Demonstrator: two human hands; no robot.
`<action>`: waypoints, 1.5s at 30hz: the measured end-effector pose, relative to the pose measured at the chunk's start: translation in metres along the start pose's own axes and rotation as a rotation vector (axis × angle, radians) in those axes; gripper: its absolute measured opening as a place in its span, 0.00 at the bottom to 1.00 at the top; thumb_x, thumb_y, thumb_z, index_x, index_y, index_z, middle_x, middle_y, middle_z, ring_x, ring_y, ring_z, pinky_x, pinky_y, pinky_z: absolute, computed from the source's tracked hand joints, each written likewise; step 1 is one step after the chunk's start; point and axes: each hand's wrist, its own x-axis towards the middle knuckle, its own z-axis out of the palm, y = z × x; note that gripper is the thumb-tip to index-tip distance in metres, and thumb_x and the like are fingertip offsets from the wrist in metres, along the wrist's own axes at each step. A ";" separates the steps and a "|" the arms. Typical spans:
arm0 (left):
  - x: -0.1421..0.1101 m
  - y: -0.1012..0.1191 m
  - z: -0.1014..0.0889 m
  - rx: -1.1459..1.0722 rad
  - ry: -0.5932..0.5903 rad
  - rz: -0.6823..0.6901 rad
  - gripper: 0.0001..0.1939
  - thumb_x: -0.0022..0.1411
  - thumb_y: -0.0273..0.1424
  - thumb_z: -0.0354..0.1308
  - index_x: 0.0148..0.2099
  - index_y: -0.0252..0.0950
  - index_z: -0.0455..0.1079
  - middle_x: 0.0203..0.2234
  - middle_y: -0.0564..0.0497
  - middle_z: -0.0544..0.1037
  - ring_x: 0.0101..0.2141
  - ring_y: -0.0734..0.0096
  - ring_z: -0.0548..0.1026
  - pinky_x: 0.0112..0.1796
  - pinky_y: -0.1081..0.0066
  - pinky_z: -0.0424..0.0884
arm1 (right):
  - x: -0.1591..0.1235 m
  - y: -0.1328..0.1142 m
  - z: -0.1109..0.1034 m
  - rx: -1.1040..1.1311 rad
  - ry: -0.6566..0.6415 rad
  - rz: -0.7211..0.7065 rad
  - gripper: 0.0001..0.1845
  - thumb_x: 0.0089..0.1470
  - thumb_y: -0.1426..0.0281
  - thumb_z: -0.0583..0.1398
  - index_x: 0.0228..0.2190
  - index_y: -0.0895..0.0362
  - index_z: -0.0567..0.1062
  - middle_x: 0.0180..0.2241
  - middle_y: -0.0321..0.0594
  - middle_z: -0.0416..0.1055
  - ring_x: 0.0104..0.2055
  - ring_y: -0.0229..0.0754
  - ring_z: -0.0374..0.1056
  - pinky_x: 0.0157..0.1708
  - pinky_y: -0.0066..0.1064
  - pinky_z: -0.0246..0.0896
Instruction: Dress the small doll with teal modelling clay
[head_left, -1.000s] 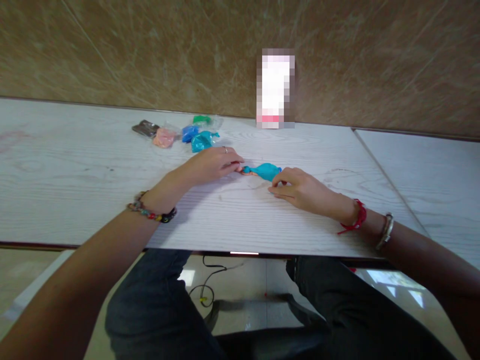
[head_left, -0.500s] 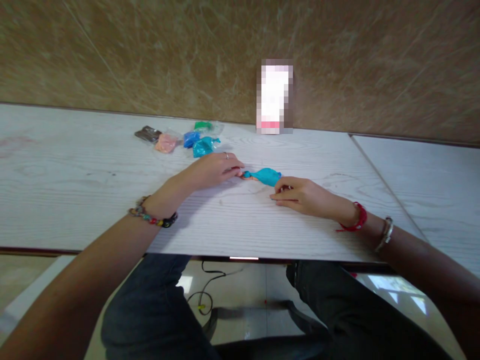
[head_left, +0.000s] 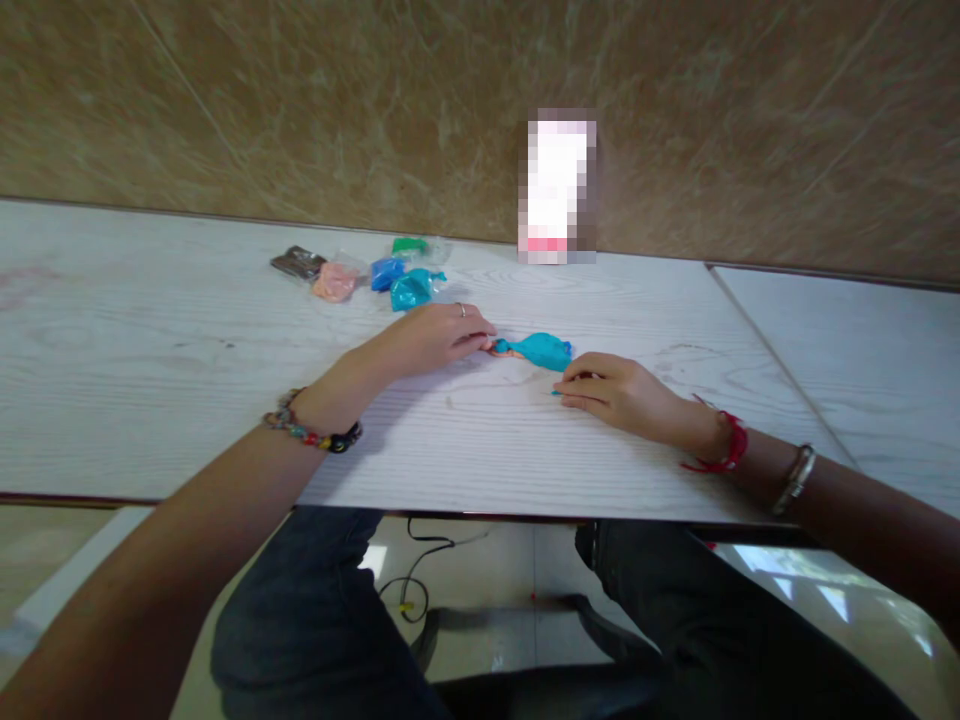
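Observation:
A turquoise modelling-clay shape lies on the white wood-grain table, with a rounded body, a narrow neck and a small knob at its left end. Peach-coloured clay shows along its lower edge, and a darker blue bit sits at its right tip. The fingertips of my left hand are closed on the left end, partly hiding it. Just below the right end, my right hand is closed in a pinch. A tiny teal speck shows at its fingertips; what it is, I cannot make out.
Behind my left hand lie clear packets of clay: brown, peach, blue, turquoise and green. A blurred-out upright phone-like screen leans on the brown marbled wall. The table's front edge is near my legs.
The view has shifted slightly. My right hand has moved a little to the right and away from the clay shape's right end, showing more of it. My left hand keeps its hold.

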 end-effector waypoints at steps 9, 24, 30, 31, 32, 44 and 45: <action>0.000 0.004 -0.001 0.032 0.113 -0.045 0.18 0.64 0.36 0.43 0.45 0.33 0.70 0.37 0.47 0.73 0.38 0.68 0.70 0.38 0.70 0.65 | -0.006 -0.008 -0.010 -0.054 -0.076 -0.035 0.14 0.58 0.69 0.51 0.38 0.60 0.75 0.39 0.48 0.71 0.39 0.42 0.67 0.38 0.35 0.65; 0.004 0.051 0.007 0.264 0.145 0.259 0.15 0.65 0.33 0.42 0.43 0.38 0.71 0.32 0.51 0.74 0.30 0.75 0.71 0.31 0.75 0.66 | -0.004 0.000 -0.004 0.080 0.035 0.056 0.12 0.58 0.69 0.52 0.34 0.58 0.75 0.35 0.43 0.73 0.36 0.39 0.69 0.36 0.31 0.66; 0.005 0.057 0.012 0.256 0.079 0.323 0.16 0.65 0.36 0.43 0.50 0.39 0.67 0.35 0.50 0.74 0.30 0.75 0.72 0.30 0.75 0.66 | -0.007 0.001 -0.004 0.022 0.040 -0.026 0.12 0.57 0.69 0.53 0.33 0.60 0.76 0.36 0.45 0.73 0.36 0.40 0.69 0.37 0.33 0.66; 0.005 0.058 0.012 0.268 0.070 0.339 0.17 0.65 0.36 0.43 0.50 0.39 0.66 0.35 0.50 0.74 0.31 0.75 0.72 0.31 0.75 0.66 | -0.007 0.001 -0.004 0.020 0.049 -0.028 0.12 0.57 0.69 0.53 0.34 0.60 0.76 0.36 0.45 0.73 0.37 0.40 0.69 0.37 0.33 0.66; 0.005 0.059 0.013 0.277 0.062 0.350 0.17 0.66 0.37 0.42 0.51 0.39 0.66 0.35 0.49 0.74 0.32 0.74 0.72 0.32 0.74 0.66 | -0.008 0.001 -0.005 0.018 0.058 -0.023 0.13 0.57 0.70 0.53 0.35 0.60 0.75 0.36 0.45 0.74 0.37 0.40 0.69 0.38 0.33 0.65; 0.008 0.062 0.013 0.252 0.006 0.356 0.18 0.66 0.37 0.43 0.54 0.38 0.63 0.40 0.46 0.73 0.36 0.70 0.72 0.33 0.71 0.67 | -0.007 0.001 -0.005 0.072 0.045 0.042 0.12 0.57 0.69 0.53 0.35 0.60 0.76 0.38 0.46 0.73 0.38 0.40 0.68 0.37 0.32 0.66; 0.008 0.062 0.014 0.253 -0.008 0.361 0.18 0.65 0.37 0.43 0.53 0.39 0.63 0.40 0.46 0.73 0.36 0.70 0.72 0.34 0.71 0.67 | -0.008 0.001 -0.006 0.064 0.018 0.023 0.12 0.57 0.70 0.53 0.36 0.59 0.76 0.39 0.46 0.72 0.39 0.40 0.68 0.39 0.34 0.66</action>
